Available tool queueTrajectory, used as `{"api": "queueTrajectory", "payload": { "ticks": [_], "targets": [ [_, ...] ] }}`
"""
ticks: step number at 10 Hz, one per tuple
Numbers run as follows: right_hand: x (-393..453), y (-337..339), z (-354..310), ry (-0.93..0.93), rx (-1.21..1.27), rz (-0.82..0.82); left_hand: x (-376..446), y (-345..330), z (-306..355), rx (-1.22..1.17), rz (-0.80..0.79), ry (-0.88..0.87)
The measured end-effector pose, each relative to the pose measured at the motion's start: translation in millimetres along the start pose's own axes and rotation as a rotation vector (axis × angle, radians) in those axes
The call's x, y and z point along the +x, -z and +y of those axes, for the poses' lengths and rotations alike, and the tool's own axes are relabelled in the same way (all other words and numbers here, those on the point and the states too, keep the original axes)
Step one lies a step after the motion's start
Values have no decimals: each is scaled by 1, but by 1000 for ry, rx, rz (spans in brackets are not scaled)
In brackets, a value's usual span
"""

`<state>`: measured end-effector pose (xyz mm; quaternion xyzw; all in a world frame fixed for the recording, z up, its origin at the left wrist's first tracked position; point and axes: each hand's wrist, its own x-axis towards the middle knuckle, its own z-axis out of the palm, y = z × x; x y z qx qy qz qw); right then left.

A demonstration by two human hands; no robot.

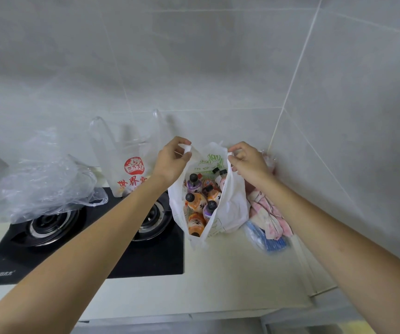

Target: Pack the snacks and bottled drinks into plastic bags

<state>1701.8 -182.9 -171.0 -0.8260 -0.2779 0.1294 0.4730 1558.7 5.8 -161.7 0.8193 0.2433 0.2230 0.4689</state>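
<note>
Pinching one thin handle each, the left hand and right hand hold open a white bag. Bottles likely make it heavy; the handles seem the safest grip.

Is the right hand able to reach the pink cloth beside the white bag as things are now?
Probably yes, once it lets go. The right hand pinches a handle of the white bag, so its fingers are occupied. The pink cloth lies just below that forearm on the counter, uncovered, with nothing between.
</note>
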Motion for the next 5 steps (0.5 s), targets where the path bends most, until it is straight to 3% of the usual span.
{"api": "queueTrajectory", "payload": {
  "ticks": [3,5],
  "targets": [
    [-19,13,-25,152,-64,-21,-28,12,21,168,111,-158],
    [-44,13,-40,299,-77,-51,-79,29,37,429,220,-223]
  ]
}}
